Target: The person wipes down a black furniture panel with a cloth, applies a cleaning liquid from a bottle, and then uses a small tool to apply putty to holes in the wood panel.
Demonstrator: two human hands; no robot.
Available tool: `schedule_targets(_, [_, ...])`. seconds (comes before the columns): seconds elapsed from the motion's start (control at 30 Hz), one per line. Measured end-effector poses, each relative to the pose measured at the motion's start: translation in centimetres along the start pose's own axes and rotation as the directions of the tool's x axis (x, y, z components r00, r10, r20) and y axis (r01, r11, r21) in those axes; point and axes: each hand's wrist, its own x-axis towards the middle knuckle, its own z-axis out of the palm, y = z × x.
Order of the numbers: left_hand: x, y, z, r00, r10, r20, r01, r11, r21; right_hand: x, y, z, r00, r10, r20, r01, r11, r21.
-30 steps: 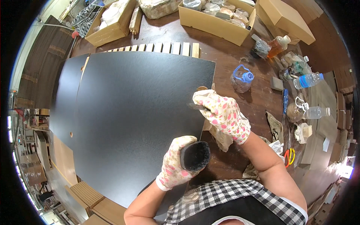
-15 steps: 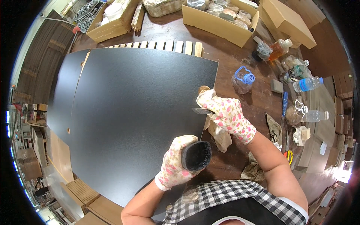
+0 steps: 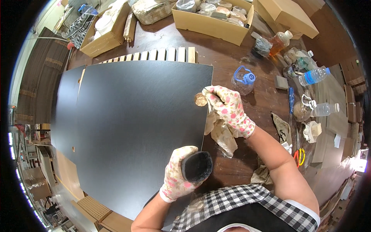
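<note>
A large black panel [image 3: 131,123] lies flat on a brown worktable [image 3: 232,62]. My left hand [image 3: 178,176], in a floral glove, grips a black oval pad [image 3: 197,166] near the panel's near right corner. My right hand [image 3: 228,108], also gloved, holds a beige rag [image 3: 220,133] and a small brown round pad [image 3: 200,99] pressed against the panel's right edge. The rag hangs down from my right hand over the table.
A clear jar with a blue lid ring [image 3: 243,79] stands just right of the panel. Cardboard boxes [image 3: 212,19] line the far edge. Water bottles [image 3: 315,75], cloths [image 3: 282,129] and orange-handled pliers [image 3: 299,156] crowd the right side. Wooden slats [image 3: 154,56] lie behind the panel.
My right hand has slid away from me along the panel's right edge, with the rag. My left hand keeps its hold on the black pad near the same corner.
</note>
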Motion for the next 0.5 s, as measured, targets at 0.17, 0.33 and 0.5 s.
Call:
schedule_targets(0.17, [-0.2, -0.1, 0.1, 1.0, -0.009, -0.003, 0.009, 1.0, -0.027, -1.1, 0.3, -0.7, 0.996, 0.046, 0.075, -0.047, 0.999, 0.011])
schedule_targets(0.33, [-0.1, -0.4, 0.1, 0.999, 0.052, -0.009, -0.052, 0.998, 0.029, -0.3, 0.1, -0.3, 0.986, 0.168, 0.005, -0.163, 0.948, 0.273])
schedule_targets(0.5, [-0.2, -0.4, 0.2, 1.0, 0.031, -0.005, -0.031, 1.0, 0.003, -0.9, 0.2, -0.4, 0.99, 0.107, 0.093, -0.119, 0.984, 0.131])
